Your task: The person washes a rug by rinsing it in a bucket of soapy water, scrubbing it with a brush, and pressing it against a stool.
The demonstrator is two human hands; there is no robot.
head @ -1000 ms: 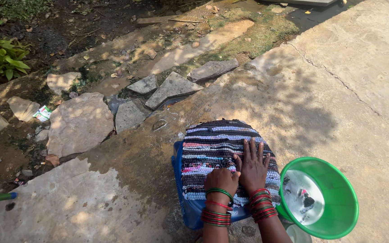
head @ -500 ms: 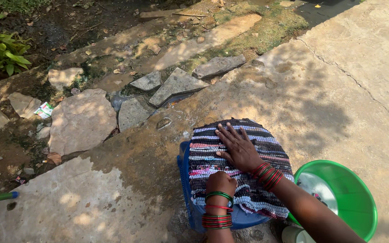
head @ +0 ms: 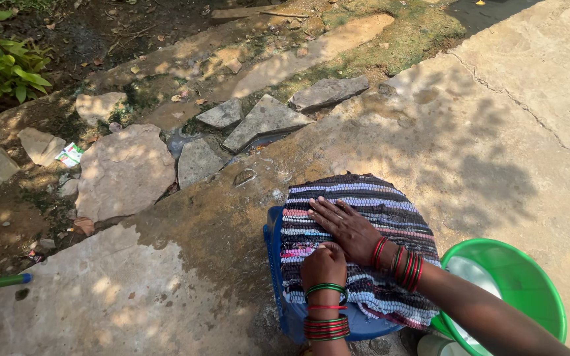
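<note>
The striped woven rug (head: 364, 217) draped over the blue stool (head: 273, 245) looks soft, floppy and probably water-heavy (best gripped at its edges), right hand (head: 344, 227) pressing flat with fingers spread, left hand (head: 323, 265) fisted on it.

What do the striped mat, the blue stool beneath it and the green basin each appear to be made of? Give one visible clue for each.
Striped mat: woven fabric strips, probably rag cloth; knobbly multicoloured rows, matt.
Blue stool: likely moulded plastic; smooth, evenly coloured edge with a slight sheen.
Green basin: likely plastic; thin, glossy, bright rim.
Both hands, the left hand and the right hand, rest on the mat.
</note>
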